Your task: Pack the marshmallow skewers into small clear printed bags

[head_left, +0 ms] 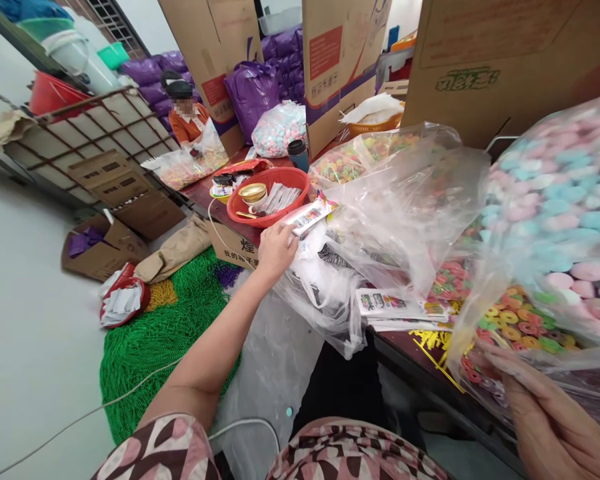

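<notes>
My left hand (279, 250) is closed on the near end of a white printed packet (311, 217), close to the rim of a red basin (267, 177). On the right, my right hand (550, 413) has its fingers stretched out, with the fingertips at the edge of a clear plastic bag (463, 340); they look blurred there. Colourful ring-shaped candies (517, 317) lie just beyond those fingers. Between my hands, a stack of printed packets (387, 303) rests at the table edge beside yellow twist ties (435, 343). The basin holds paper slips (280, 198) and a gold-coloured bowl (253, 193).
A large bag of pastel marshmallow-like candies (565, 207) fills the right side. Cardboard boxes (510, 60) stand behind the table. Green beaded strands (155, 340) cover floor at left. Another person (187, 123) sits at the far end by a candy bag (195, 163).
</notes>
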Demonstrator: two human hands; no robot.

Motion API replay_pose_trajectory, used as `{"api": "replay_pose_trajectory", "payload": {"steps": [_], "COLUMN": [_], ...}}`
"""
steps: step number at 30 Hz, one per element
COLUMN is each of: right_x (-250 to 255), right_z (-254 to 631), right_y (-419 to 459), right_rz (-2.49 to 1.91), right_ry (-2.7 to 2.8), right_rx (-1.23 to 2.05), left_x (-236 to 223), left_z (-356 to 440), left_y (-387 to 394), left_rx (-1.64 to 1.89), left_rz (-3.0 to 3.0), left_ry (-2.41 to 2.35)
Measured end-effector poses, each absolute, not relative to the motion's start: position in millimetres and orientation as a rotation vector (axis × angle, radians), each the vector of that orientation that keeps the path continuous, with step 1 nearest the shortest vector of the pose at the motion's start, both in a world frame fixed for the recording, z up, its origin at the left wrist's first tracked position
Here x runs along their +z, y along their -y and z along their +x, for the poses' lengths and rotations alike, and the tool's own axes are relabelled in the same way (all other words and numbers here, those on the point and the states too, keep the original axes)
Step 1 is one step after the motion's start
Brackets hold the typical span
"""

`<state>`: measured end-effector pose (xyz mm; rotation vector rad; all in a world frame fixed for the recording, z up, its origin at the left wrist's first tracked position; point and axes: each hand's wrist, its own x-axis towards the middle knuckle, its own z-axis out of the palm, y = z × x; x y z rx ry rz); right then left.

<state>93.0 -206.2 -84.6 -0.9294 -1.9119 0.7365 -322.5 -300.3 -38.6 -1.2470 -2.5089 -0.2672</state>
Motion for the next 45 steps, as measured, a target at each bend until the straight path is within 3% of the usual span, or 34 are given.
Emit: {"api": "replay_pose_trajectory", "payload": {"steps": [9,45], "right_x": [-85,-81], "right_z": [87,96], "right_y": [208,216], "right_rz": [-0.968,-0.766], "right_ry": [1.920,1.758], "right_rx": [0.783,0.825], "left_x": [-47,-60], "left_z": [-297,-296], "left_y": [313,276], "left_rx": [-0.008,0.100], "left_rz": [-1.292,-1.382], "left_ry": [2.511,2.588]}}
